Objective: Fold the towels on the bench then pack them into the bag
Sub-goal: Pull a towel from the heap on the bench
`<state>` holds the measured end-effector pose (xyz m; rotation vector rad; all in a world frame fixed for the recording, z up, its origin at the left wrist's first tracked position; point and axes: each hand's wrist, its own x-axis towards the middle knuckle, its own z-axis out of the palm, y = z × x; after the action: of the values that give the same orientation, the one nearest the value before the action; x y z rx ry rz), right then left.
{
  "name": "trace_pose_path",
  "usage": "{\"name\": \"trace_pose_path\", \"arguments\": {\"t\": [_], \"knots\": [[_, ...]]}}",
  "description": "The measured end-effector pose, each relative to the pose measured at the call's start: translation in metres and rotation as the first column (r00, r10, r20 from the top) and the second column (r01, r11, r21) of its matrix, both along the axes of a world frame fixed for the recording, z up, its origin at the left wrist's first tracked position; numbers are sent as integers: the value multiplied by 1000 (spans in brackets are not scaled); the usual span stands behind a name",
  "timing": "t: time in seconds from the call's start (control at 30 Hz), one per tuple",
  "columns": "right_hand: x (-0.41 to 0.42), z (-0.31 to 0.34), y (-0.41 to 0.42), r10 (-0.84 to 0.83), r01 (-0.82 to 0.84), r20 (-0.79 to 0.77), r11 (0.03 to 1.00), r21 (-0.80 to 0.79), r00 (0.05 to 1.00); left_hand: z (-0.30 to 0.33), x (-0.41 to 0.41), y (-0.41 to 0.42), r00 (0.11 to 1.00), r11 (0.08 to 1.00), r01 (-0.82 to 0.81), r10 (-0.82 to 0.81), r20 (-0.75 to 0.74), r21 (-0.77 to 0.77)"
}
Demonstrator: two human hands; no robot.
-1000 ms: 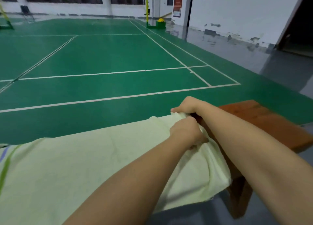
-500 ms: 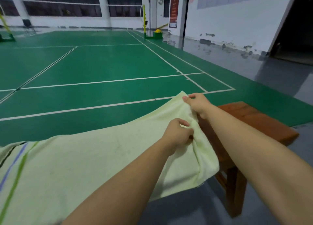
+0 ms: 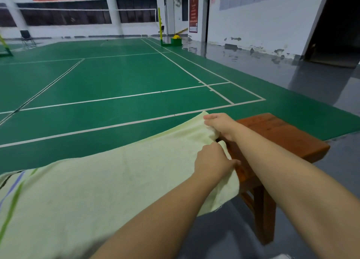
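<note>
A pale yellow-green towel (image 3: 109, 184) with green and blue stripes at its left end lies stretched along a reddish-brown wooden bench (image 3: 280, 134). My right hand (image 3: 221, 123) pinches the towel's far right corner and holds it raised above the bench. My left hand (image 3: 213, 162) grips the near right corner, where the cloth hangs over the bench's front edge. No bag is in view.
The bench's right end is bare wood, with a leg (image 3: 266, 216) below it on grey floor. Beyond lies a green badminton court with white lines, a net post (image 3: 160, 25) and a chair (image 3: 27, 37) far off.
Both hands have lifted the towel's right end off the bench; the far corner rose with my right hand. The view has tilted upward.
</note>
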<state>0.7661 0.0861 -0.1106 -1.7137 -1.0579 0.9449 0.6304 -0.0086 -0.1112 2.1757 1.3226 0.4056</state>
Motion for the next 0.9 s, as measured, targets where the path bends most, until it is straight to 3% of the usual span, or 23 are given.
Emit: {"name": "trace_pose_path", "arguments": {"t": [0.17,0.3,0.37,0.47,0.57,0.63,0.77,0.9], "knots": [[6,-7,2,-11,11,-83,1000,1,996,4,4,1,996,997,-4,-3,-89,-82],[11,-11,1,-33,36,-147,999,16,989,7,-6,11,996,970,92,-93,4,-223],[14,-11,-1,-27,30,-195,999,15,980,8,-17,21,977,892,90,8,215,-443],[19,-11,-5,-2,6,-259,1000,14,966,15,-35,28,831,727,153,272,486,-670],[19,-7,-11,-10,20,-323,999,30,946,20,-44,27,731,658,157,423,535,-736],[17,-2,-15,-12,30,-364,999,44,931,21,-48,25,755,637,142,426,499,-758],[17,4,-18,-49,77,-382,995,58,923,15,-47,26,871,794,97,224,437,-601],[24,14,-26,-83,120,-357,989,83,930,11,-31,16,882,847,84,182,435,-524]]}}
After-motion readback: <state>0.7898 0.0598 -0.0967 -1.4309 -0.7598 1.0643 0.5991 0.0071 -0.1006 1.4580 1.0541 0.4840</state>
